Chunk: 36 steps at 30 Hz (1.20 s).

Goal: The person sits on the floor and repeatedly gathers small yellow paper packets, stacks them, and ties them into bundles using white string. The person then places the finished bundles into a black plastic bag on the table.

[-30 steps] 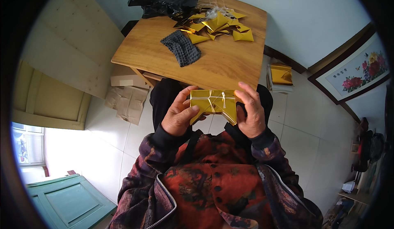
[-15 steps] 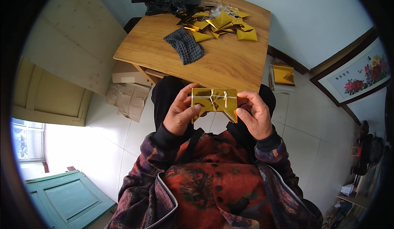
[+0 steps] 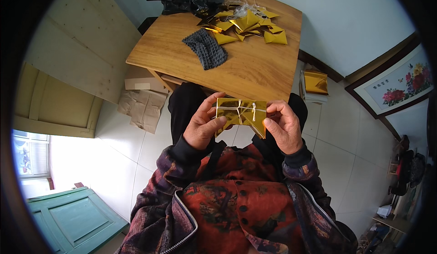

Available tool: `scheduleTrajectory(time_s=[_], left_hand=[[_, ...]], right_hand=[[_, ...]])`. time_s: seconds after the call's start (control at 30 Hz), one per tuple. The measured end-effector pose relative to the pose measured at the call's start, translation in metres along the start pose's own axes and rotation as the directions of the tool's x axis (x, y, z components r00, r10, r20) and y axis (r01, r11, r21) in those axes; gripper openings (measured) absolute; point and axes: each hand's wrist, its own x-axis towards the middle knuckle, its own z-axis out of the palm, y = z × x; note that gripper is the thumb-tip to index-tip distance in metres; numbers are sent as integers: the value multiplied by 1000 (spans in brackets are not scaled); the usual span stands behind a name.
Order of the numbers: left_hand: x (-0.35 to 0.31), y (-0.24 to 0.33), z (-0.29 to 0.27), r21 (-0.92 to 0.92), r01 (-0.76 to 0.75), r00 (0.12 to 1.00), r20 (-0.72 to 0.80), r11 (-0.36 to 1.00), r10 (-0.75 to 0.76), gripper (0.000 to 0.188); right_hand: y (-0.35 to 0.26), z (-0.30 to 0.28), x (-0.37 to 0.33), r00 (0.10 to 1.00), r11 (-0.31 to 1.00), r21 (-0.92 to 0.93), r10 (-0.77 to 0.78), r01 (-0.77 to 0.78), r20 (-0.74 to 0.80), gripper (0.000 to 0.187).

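Between my two hands, above my lap, is a bundle of folded gold foil paper (image 3: 231, 114) tied with thin pale string (image 3: 246, 108). My left hand (image 3: 203, 125) grips its left end, with the thumb on the front face and the index finger at the top corner. At the right end my right hand (image 3: 285, 125) pinches it, the thumb on the lower corner. Other fingers of both hands are partly hidden behind the foil. The lower edge of the bundle spreads into folded points.
A wooden table (image 3: 255, 67) stands ahead, bearing loose folded gold papers (image 3: 248, 22), a black plastic bag (image 3: 191, 0) and a dark grey textured cloth (image 3: 205, 49). Gold sheets (image 3: 315, 82) lie stacked on the floor at right. Flattened brown cardboard (image 3: 144, 110) lies left.
The tied gold bundle has shifted slightly to the right and tilted a little, with both hands keeping their hold. The things on the table lie as before.
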Motion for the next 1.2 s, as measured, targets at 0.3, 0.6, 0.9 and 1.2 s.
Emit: scheduleTrajectory(time_s=[0.3, 0.6, 0.9, 1.2], left_hand=[[4, -7, 3, 33, 11, 1000, -10, 999, -11, 57], [1, -9, 6, 11, 0, 997, -73, 1000, 0, 58], [5, -16, 5, -13, -30, 993, -119, 999, 28, 40], [4, -15, 0, 45, -7, 996, -85, 999, 10, 35]], right_hand=[[-24, 1, 17, 951, 771, -572, -302, 281, 61, 23], [-19, 9, 18, 991, 957, -283, -23, 59, 128, 21], [-15, 9, 20, 991, 954, -298, 11, 29, 132, 22], [-16, 12, 22, 990, 941, -337, 4, 44, 140, 20]])
